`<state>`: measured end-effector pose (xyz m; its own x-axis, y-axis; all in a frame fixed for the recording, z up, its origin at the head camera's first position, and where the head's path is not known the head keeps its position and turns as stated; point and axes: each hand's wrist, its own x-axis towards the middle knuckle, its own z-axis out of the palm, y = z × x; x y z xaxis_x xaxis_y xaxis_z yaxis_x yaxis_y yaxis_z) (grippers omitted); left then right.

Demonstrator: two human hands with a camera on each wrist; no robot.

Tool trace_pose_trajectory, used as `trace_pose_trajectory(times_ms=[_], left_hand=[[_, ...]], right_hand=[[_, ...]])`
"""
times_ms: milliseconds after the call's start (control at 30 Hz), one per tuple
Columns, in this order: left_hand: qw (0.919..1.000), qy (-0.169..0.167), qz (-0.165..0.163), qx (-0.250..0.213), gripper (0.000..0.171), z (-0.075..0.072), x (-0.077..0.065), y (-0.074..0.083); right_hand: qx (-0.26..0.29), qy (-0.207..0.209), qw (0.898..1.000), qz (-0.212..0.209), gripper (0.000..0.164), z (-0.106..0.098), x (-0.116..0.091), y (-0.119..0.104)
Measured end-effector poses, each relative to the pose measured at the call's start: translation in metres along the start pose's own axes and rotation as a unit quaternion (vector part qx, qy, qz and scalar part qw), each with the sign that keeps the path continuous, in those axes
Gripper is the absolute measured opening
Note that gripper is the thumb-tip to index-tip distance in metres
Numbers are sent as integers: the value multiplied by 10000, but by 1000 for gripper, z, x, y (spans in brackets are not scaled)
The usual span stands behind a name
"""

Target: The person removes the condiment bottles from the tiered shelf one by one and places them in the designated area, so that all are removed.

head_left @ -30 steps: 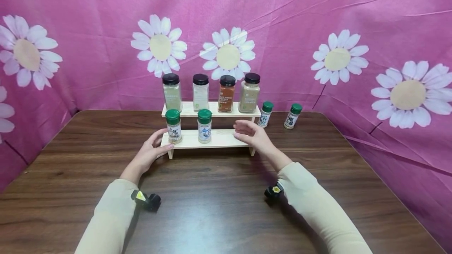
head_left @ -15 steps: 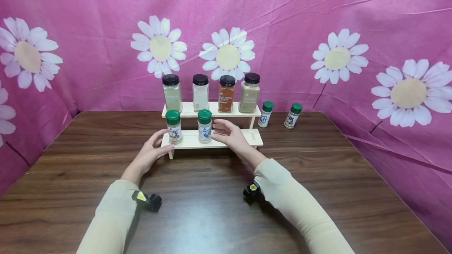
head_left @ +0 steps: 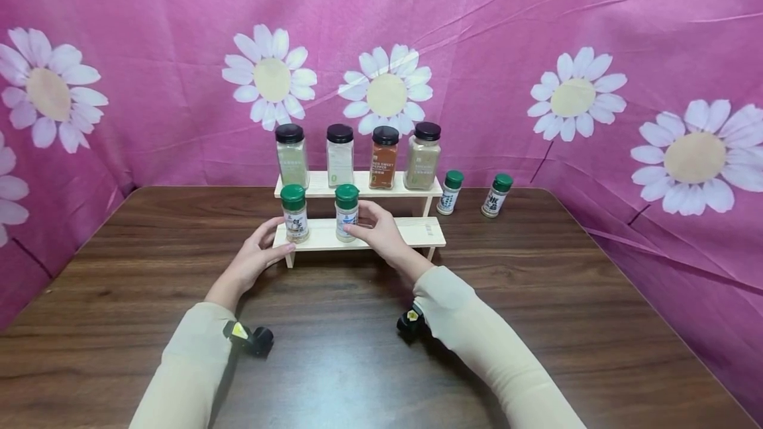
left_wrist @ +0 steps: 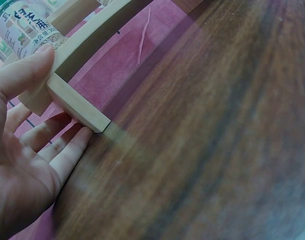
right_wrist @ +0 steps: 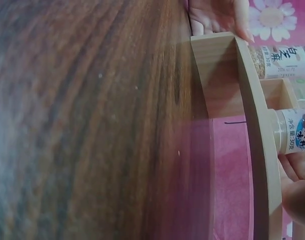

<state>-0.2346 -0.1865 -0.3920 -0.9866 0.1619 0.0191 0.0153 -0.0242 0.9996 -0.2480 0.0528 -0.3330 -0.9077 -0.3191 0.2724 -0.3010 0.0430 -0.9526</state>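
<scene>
A two-tier wooden spice rack (head_left: 393, 240) stands on the table. My left hand (head_left: 253, 260) holds its left end, thumb on the lower shelf by a green-capped spice jar (head_left: 295, 220) and fingers at the rack leg (left_wrist: 77, 102). My right hand (head_left: 381, 230) is around the other green-capped spice jar (head_left: 347, 207) on the lower shelf, its thumb across the front and its fingers behind. That jar is upright on the shelf; in the right wrist view its label (right_wrist: 297, 131) shows beside the hand.
Four black-capped jars, one of them red pepper (head_left: 383, 161), line the upper shelf. Two green-capped jars (head_left: 450, 194) stand on the table (head_left: 334, 343) right of the rack. A pink flowered cloth (head_left: 477, 51) hangs behind.
My right hand has moved left along the lower shelf from its right end and has closed on the right-hand green-capped jar. The left hand has stayed at the rack's left end.
</scene>
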Motion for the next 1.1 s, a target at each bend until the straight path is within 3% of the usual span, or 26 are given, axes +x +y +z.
trace_pose_trajectory(times_ms=[300,667,967,1100], left_hand=[[10000,0,-15,28,64,0,0,1],[10000,-4,-35,25,66,0,0,1],[10000,-8,-6,-10,66,1,1,2],[10000,-11,-14,20,66,2,-1,3]], right_hand=[[-255,242,9992,-211,38,1,10,21],[-437,362,9983,-136,37,3,6,17],[-546,459,9974,-77,36,-15,-20,-10],[-677,535,9962,-128,37,-38,-25,-2]])
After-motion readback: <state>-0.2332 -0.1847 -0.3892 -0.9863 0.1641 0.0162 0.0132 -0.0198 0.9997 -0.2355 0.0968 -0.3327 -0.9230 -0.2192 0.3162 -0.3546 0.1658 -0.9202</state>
